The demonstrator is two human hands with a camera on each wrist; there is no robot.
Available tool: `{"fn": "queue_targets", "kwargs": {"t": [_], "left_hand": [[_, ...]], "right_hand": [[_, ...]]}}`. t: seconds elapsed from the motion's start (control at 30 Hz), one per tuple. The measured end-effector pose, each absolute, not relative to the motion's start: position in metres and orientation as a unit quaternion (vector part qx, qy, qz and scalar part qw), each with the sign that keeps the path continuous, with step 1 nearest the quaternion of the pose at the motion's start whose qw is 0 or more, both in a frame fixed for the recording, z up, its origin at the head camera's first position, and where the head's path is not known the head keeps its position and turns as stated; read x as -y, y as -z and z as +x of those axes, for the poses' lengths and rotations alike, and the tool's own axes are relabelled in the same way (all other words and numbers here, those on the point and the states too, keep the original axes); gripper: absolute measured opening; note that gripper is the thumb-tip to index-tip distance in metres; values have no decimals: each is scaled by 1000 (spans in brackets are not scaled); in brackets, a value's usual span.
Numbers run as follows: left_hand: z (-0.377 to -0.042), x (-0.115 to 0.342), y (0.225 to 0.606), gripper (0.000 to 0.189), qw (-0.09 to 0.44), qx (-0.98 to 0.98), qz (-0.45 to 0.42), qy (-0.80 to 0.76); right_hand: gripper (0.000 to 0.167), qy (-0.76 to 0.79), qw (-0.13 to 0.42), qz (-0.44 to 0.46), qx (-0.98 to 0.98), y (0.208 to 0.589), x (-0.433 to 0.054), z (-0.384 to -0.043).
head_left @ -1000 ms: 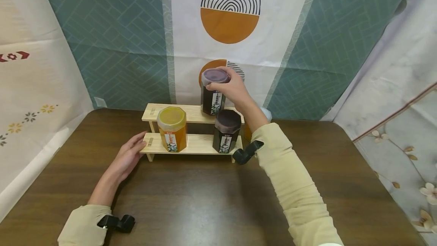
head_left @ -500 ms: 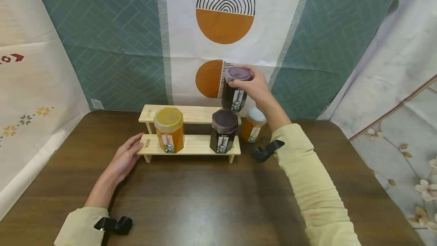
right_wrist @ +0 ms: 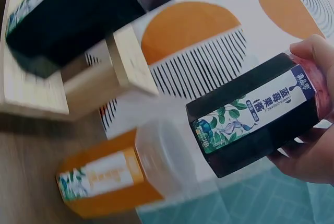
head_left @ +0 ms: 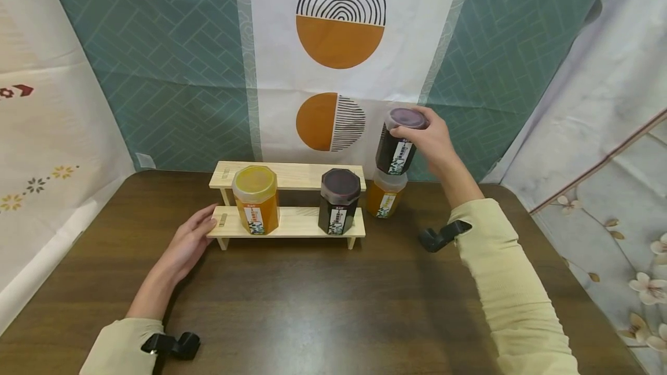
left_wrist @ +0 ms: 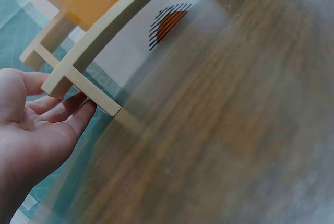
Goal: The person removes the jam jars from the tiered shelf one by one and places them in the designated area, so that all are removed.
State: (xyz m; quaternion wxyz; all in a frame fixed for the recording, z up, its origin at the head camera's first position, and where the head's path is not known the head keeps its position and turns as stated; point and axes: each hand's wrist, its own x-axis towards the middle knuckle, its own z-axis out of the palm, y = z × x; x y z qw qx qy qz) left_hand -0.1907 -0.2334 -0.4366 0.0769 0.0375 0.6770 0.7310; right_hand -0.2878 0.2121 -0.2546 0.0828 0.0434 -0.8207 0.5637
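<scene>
Right hand closes thumb and fingers across the lid end of a dark jar, spread only as wide as that lid; the high hold leaves label and base uncovered, presumably so the base clears the neighbouring jars. This jar hangs aloft, slightly tilted, beyond the right end of the wooden rack. Below it, just beside that end, a white-lidded orange jar stands on the table towards its back edge; whether the two touch is hard to tell. On the rack's lower board, a yellow-lidded jar stands towards the left end and a second dark jar near the right. Left hand lightly grips that board's left end, digits narrow about it, probably steadying the rack. Past the table's back edge hangs a patterned cloth.
</scene>
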Motion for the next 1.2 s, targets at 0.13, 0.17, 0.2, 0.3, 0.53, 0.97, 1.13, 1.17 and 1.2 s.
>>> {"fn": "queue_targets", "kwargs": {"t": [0.13, 0.17, 0.2, 0.3, 0.53, 0.97, 1.13, 1.17, 1.2], "left_hand": [[-190, 234, 436, 64, 76, -675, 39, -733], [-190, 235, 436, 64, 75, -674, 39, -734], [-190, 235, 436, 64, 75, -675, 40, -733], [-190, 236, 436, 66, 75, -674, 41, -734], [-190, 236, 437, 67, 78, -673, 41, -735], [-191, 234, 436, 64, 83, -668, 35, -739], [-190, 233, 434, 63, 85, -667, 29, -739], [-190, 233, 434, 63, 85, -668, 29, -738], [-190, 233, 434, 63, 86, -669, 29, -738]], "right_hand": [[66, -551, 96, 32, 828, 257, -233, -282], [66, -549, 99, 31, 829, 258, -238, -281], [66, -546, 101, 28, 831, 259, -242, -280], [68, -541, 104, 17, 834, 261, -257, -277], [73, -517, 89, -22, 851, 281, -280, -272], [70, -491, 99, -2, 866, 344, -298, -275], [70, -498, 91, -1, 862, 361, -300, -275], [70, -504, 90, -3, 859, 364, -300, -275], [70, -510, 89, -4, 856, 367, -300, -275]]}}
